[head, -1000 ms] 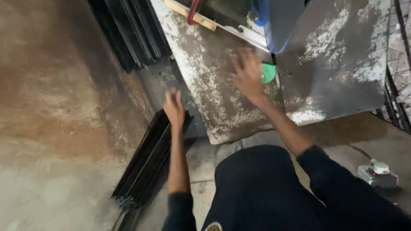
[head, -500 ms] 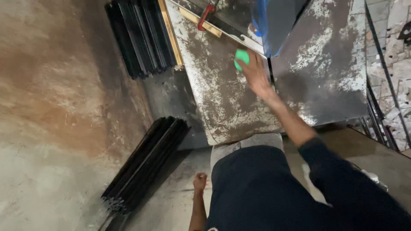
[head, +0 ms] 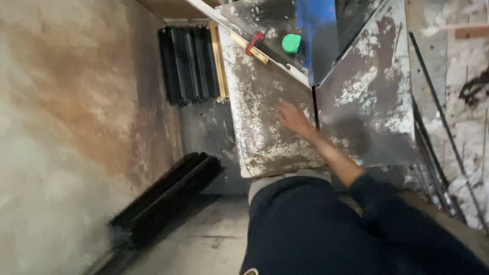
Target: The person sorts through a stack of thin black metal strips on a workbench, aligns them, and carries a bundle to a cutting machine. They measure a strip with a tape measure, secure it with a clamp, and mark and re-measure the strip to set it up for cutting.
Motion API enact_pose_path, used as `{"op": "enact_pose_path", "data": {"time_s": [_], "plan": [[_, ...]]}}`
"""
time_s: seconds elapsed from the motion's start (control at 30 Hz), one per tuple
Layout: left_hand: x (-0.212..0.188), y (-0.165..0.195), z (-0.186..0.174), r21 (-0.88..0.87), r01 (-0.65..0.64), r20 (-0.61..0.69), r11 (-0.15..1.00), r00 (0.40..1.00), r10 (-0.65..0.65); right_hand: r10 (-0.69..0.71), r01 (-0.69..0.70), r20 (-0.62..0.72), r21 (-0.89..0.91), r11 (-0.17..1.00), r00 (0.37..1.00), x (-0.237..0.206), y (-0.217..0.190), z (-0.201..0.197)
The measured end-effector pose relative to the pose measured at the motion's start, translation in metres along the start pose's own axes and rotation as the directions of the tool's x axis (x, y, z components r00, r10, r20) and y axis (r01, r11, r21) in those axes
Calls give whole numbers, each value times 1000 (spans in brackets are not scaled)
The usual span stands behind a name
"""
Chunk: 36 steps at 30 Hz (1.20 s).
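Nearest the camera, the person's dark-clothed body fills the lower frame, and one dark sleeve [head: 387, 203] runs up to a bare forearm. Only one hand shows: the right hand [head: 291, 118], blurred, held loosely open with nothing in it, lying over the worn metal table [head: 254, 102] just beside a dark slit. The left hand is out of sight. On the floor to the left lies one bundle of black bars [head: 168, 196] (too tightly packed to count). Farther off, one green knob [head: 291, 43] and one red lever [head: 254, 43] sit by one blue machine body [head: 315, 30], well apart from the hand. A second black bundle [head: 187, 63] lies beyond, along a wooden strip.
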<state>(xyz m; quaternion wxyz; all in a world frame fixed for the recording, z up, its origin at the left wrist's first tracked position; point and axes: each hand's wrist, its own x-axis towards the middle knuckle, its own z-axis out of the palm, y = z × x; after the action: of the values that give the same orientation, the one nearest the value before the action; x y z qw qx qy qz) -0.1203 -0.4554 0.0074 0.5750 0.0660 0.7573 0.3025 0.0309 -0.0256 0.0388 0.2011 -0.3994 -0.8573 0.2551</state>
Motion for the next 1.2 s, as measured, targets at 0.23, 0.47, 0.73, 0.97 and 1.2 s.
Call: {"op": "enact_pose_path", "data": {"time_s": [0.23, 0.47, 0.73, 0.97, 1.2], "plan": [[-22, 37, 10, -923, 79, 230, 377, 898, 375, 16, -13, -68, 44, 999, 998, -192, 35, -54], [-18, 80, -60, -642, -501, -578, 581, 814, 63, 325, -257, 164, -334, 907, 931, -316, 55, -140], [-12, 74, -106, 607, -14, -295, 794, 924, 242, 567, -457, 473, -334, 824, 675, -364, 78, -136], [-18, 70, -263, 804, 241, -489, 544, 788, 374, 662, -639, 463, -234, 733, 589, -342, 15, -76], [4, 37, -432, 831, 477, -550, 287, 631, 547, 731, -738, 453, -207, 642, 510, -380, -79, -43]]}}
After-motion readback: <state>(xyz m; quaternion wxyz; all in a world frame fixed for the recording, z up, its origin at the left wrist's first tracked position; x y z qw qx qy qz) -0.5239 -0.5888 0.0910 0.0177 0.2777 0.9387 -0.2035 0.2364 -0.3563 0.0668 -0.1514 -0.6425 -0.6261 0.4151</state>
